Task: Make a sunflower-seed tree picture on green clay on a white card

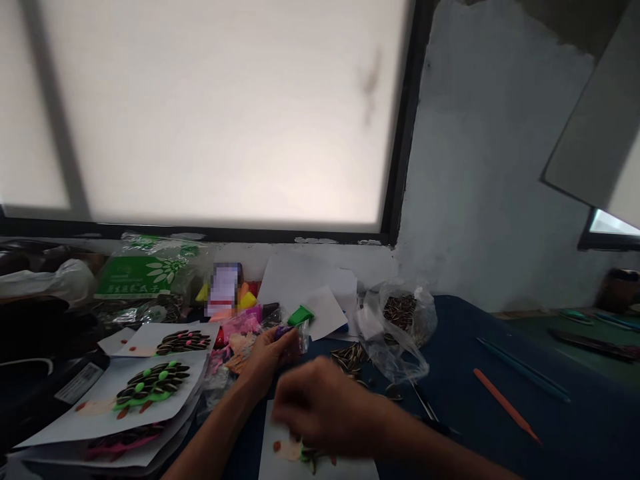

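Note:
My left hand (pixel 267 360) is closed in a pinch on a small dark purple lump of modelling clay (pixel 283 331), beside the clay packets. Nearer to me, my right hand (pixel 317 403) hovers over a sheet of white paper (pixel 273 460), its fingers curled and blurred by motion; whatever they pinch is hidden. On that sheet, partly covered by the hand, is a hedgehog picture (pixel 289 450) of pale and green clay with sunflower seeds. A green clay piece (pixel 301 315) lies just beyond my left hand. Loose sunflower seeds (pixel 350 357) are piled behind my right hand.
Stacked sheets with seed hedgehogs (pixel 150 387) lie at the left, before a green seed bag (pixel 145 273). A clear plastic bag of seeds (pixel 400 313) sits at the back. An orange tool (pixel 505 403) and a blue tool (pixel 523 370) lie at the right.

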The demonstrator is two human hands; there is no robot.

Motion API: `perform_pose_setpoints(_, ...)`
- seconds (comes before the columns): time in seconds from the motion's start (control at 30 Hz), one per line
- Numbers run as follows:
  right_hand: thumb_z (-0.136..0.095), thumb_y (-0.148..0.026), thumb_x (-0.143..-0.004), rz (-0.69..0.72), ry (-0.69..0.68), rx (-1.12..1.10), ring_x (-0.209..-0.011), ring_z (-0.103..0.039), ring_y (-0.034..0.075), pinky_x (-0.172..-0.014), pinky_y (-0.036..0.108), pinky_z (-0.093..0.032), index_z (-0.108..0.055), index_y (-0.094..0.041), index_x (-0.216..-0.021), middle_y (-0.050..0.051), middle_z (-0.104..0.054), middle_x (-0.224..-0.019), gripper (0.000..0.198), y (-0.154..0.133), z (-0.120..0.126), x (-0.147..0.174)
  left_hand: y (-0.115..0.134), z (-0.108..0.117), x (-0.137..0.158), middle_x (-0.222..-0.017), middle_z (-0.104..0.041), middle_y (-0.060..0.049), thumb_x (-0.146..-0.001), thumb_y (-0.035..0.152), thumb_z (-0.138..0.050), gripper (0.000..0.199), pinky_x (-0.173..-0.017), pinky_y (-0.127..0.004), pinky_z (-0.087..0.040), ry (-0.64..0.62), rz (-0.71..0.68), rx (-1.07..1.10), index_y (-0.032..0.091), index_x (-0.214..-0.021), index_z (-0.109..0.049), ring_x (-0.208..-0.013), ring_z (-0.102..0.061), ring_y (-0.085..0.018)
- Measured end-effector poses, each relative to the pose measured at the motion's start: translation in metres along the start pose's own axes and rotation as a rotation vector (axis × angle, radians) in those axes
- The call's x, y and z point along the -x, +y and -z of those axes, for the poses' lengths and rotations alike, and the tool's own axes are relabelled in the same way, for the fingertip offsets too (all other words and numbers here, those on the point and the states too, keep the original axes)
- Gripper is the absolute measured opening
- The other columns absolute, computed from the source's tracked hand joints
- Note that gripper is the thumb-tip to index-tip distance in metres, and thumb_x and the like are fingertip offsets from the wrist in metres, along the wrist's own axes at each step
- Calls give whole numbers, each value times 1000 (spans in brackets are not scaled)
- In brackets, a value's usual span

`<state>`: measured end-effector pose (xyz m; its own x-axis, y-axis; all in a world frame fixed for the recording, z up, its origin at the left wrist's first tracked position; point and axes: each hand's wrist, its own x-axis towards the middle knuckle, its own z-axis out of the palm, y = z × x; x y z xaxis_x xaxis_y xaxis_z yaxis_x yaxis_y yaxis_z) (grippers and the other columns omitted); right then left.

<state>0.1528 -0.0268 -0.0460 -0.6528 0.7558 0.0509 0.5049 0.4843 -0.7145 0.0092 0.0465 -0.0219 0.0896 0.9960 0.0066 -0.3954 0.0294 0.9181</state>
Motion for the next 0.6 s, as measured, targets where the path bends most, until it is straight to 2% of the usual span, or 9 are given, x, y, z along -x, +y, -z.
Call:
perform_pose_setpoints(0.03, -66, -26, -85, -23, 201, 55, -66, -61, 13, -59, 21, -42, -73, -20, -82, -1, -69, -74, 10, -16, 39, -10, 0, 0, 0, -54, -61, 3, -45, 48, -93, 49, -47, -20, -45, -15, -8, 0, 15, -62, -61, -47, -55, -10)
perform_pose_setpoints(0.07, -63, -23, -85, -40, 307, 71, -68, -60, 13, -61, 21, -41, -71, -18, -83, 0, -69, -77, 10, -28, 70, -18, 1, -1, 1, -53, -60, 4, -44, 50, -93, 51, -47, -20, -45, -27, -13, -2, 15, -61, -61, -47, -54, -9)
perform_pose_setpoints(0.1, -58, -20, -87, -63, 366, 78, -71, -59, 14, -61, 22, -41, -70, -17, -83, 2, -68, -80, 13, -35, 93, -22, 1, -1, 1, -54, -60, 4, -43, 52, -93, 52, -49, -20, -45, -37, -15, -5, 15, -62, -61, -48, -53, -9)
perform_pose_setpoints(0.17, -55, -18, -86, -116, 431, 69, -72, -59, 15, -61, 23, -41, -69, -14, -83, 4, -68, -79, 15, -35, 114, -25, 2, -2, 1, -55, -61, 3, -44, 53, -92, 53, -52, -22, -47, -52, -14, -14, 14, -65, -63, -50, -55, -10)
perform_pose_setpoints(0.27, -56, -24, -87, -157, 384, 6, -64, -59, 15, -58, 23, -41, -70, -13, -78, 4, -67, -71, 20, -19, 108, -25, 2, -2, 1, -58, -62, 2, -45, 53, -92, 52, -54, -24, -47, -67, -13, -33, 14, -66, -64, -51, -56, -11)
perform_pose_setpoints(0.37, -56, -21, -86, -182, 343, -77, -60, -59, 13, -56, 21, -42, -70, -13, -74, 2, -66, -68, 20, -10, 97, -29, 2, -4, 2, -57, -62, 2, -45, 53, -92, 51, -53, -23, -47, -76, -24, -47, 15, -64, -64, -50, -54, -11)
perform_pose_setpoints(0.47, -56, -16, -83, -204, 330, -164, -59, -59, 12, -56, 20, -44, -70, -12, -75, 2, -67, -69, 17, -12, 95, -32, 2, -5, 4, -54, -59, 4, -46, 53, -91, 50, -51, -22, -45, -89, -41, -57, 15, -62, -63, -48, -51, -9)
perform_pose_setpoints(0.6, -56, -15, -81, -214, 304, -252, -59, -59, 11, -56, 19, -46, -70, -13, -76, 1, -68, -71, 16, -17, 97, -32, 5, -7, 6, -58, -64, 1, -47, 50, -92, 47, -52, -23, -46, -93, -40, -71, 14, -65, -67, -50, -55, -11)
